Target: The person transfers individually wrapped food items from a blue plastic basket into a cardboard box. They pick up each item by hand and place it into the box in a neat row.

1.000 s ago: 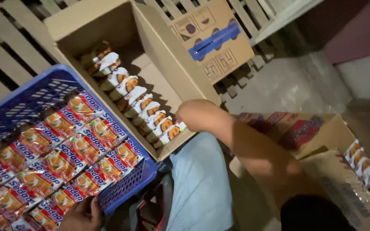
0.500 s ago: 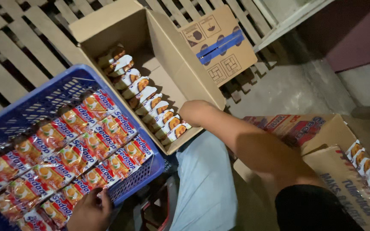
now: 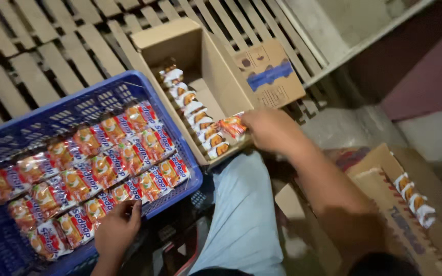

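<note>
right hand (image 3: 269,130): lifted from carton (image 3: 221,76) | now grips orange noodle packet (image 3: 233,125) | earlier empty

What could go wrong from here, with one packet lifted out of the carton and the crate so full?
The right hand pinches the orange packet by one end above the open carton; it might slip back in. The blue crate looks tilted and overhangs near the left hand, so packed noodle packets might slide. Dim light makes placement harder to judge.
</note>
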